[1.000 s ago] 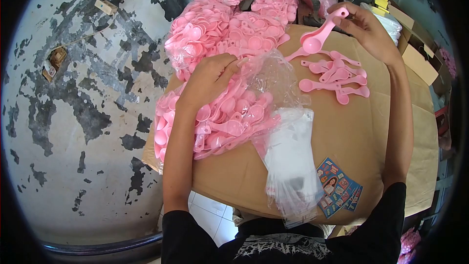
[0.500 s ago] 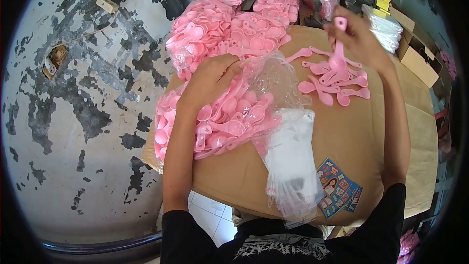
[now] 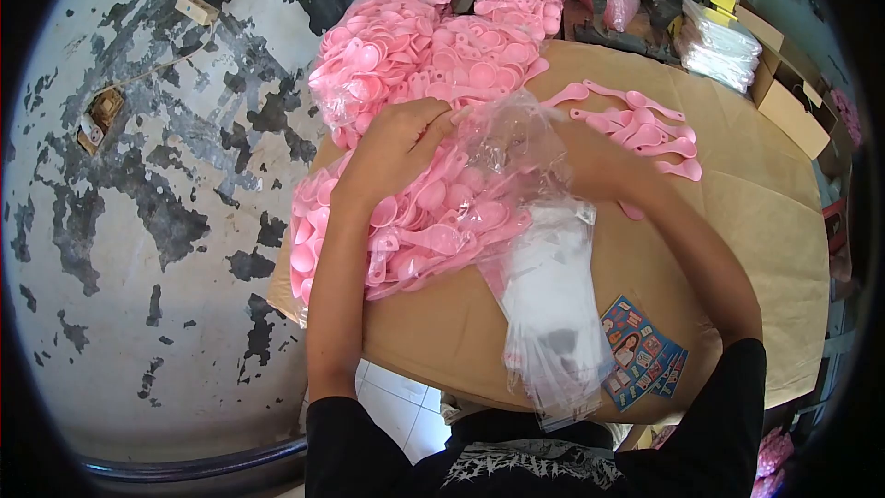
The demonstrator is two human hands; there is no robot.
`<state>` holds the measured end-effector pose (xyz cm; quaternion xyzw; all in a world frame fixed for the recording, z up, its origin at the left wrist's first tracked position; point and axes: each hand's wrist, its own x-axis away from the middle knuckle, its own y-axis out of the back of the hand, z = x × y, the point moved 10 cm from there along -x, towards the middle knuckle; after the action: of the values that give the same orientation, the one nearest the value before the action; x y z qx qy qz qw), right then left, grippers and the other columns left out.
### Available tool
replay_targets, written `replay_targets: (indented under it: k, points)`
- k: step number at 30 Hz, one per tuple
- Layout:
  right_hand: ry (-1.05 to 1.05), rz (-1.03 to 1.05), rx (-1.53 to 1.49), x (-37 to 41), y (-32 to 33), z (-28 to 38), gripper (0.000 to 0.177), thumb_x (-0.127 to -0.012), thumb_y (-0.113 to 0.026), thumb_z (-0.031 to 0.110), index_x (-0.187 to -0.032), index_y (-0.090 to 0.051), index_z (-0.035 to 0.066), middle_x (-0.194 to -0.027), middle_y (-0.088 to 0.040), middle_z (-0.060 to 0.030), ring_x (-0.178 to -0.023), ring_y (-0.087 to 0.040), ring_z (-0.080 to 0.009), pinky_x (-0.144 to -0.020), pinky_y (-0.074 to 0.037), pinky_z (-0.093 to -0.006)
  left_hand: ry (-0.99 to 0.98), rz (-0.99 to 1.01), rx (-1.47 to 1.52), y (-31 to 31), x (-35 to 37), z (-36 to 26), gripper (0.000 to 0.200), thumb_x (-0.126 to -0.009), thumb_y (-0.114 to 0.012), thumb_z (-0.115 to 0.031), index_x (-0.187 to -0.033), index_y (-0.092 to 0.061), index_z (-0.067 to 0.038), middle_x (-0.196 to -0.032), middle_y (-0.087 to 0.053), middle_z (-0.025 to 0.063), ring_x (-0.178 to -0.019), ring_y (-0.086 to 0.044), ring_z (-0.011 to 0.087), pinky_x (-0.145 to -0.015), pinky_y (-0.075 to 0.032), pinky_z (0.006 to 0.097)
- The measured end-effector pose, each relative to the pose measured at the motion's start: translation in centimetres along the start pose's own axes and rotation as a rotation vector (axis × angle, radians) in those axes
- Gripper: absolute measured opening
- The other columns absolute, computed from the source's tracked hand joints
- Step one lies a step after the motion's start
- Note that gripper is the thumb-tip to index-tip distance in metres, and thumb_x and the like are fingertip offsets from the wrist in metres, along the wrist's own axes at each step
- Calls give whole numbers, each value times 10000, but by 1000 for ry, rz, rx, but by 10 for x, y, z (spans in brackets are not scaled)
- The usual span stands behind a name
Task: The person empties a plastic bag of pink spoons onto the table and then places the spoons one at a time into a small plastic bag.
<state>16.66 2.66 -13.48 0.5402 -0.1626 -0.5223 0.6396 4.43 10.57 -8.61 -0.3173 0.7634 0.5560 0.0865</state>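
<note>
My left hand [image 3: 404, 140] is closed on the upper edge of a clear plastic bag [image 3: 518, 129]. Pink plastic spoons [image 3: 433, 240] fill this bag, which lies on its side on the table. At the bag's mouth is my right hand [image 3: 587, 161], smeared by motion, its fingers hidden by the plastic. Whether it still has a spoon in it cannot be seen. Several loose pink spoons [image 3: 645, 132] lie to the right, partly covered by my right forearm. Below the bag's mouth is a stack of clear plastic sleeves [image 3: 553, 290].
Printed blue cards [image 3: 636, 360] lie near the front edge of the brown-covered table [image 3: 765, 221]. More bags of pink spoons [image 3: 378, 51] are heaped at the back left. Packs of clear plastic [image 3: 717, 48] and a cardboard box [image 3: 791, 111] stand at the back right. A peeling wall [image 3: 166, 249] borders the left.
My right hand, which was holding up a pink spoon above the loose pile, has swung left and down to the bag's mouth. My left hand has kept its place on the bag.
</note>
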Motion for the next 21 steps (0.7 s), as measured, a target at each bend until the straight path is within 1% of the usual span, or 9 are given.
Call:
replay_targets:
  k: [3, 8, 10, 12, 13, 15, 18, 19, 21]
  points:
    - [-334, 190, -45, 4, 56, -4, 235, -858, -676, 136, -1051, -649, 6, -939, -669, -104, -866, -638, -215, -829, -509, -332, -18, -15, -3, 0, 1, -1, 250, -986, -547, -154, -851, -581, 53, -703, -540, 155, -618, -496, 261, -620, -427, 364]
    - [-470, -10, 129, 37, 145, -34, 156, -901, -659, 132, -994, -653, 6, -856, -651, -66, -773, -611, -189, -712, -473, -293, -19, -7, 10, 0, 1, 0, 235, -982, -546, -145, -853, -578, 49, -703, -535, 155, -616, -494, 264, -620, -425, 367]
    - [-132, -238, 305, 39, 152, -14, 160, -899, -662, 129, -997, -660, 3, -865, -656, -68, -790, -613, -195, -723, -474, -297, -45, -20, 4, 0, 0, -2, 239, -983, -547, -146, -851, -576, 51, -697, -530, 155, -614, -488, 264, -618, -422, 365]
    - [-114, -93, 220, 38, 135, -15, 187, -893, -667, 129, -1034, -666, 5, -922, -669, -81, -856, -626, -214, -782, -487, -318, -44, -27, 2, 2, 0, -3, 246, -984, -546, -150, -848, -573, 54, -692, -525, 157, -611, -484, 263, -617, -421, 363]
    - [-267, 165, 44, 31, 109, -9, 218, -888, -670, 129, -1069, -668, 9, -975, -678, -93, -914, -638, -229, -835, -499, -338, -29, -26, 6, 2, 0, -2, 251, -986, -544, -153, -846, -571, 55, -690, -523, 158, -609, -482, 262, -617, -420, 362]
    - [-327, 290, -195, 26, 56, -3, 289, -876, -668, 144, -1143, -663, 35, -1096, -674, -120, -1028, -639, -257, -932, -490, -380, 3, -12, 7, 1, 0, -2, 262, -988, -540, -159, -841, -566, 56, -687, -522, 162, -608, -483, 263, -617, -420, 360]
    - [-274, 415, -45, 10, -52, -18, 386, -864, -663, 181, -1232, -629, 70, -1242, -621, -147, -1141, -600, -301, -978, -476, -406, 43, 19, 10, -4, -1, -2, 277, -993, -533, -169, -833, -557, 55, -687, -518, 169, -607, -481, 264, -617, -419, 361]
    - [-158, 488, 18, 4, -87, -20, 403, -866, -654, 190, -1251, -619, 76, -1282, -601, -146, -1177, -579, -310, -996, -467, -409, 52, 23, 9, -5, -1, 0, 281, -994, -530, -172, -829, -553, 55, -687, -515, 172, -606, -476, 265, -615, -418, 363]
    - [149, 133, 233, -8, -75, 17, 359, -876, -634, 176, -1206, -619, 37, -1242, -615, -168, -1148, -594, -283, -931, -495, -383, 42, 8, 5, -3, 1, 1, 290, -997, -527, -176, -822, -547, 54, -685, -508, 175, -606, -468, 268, -614, -414, 368]
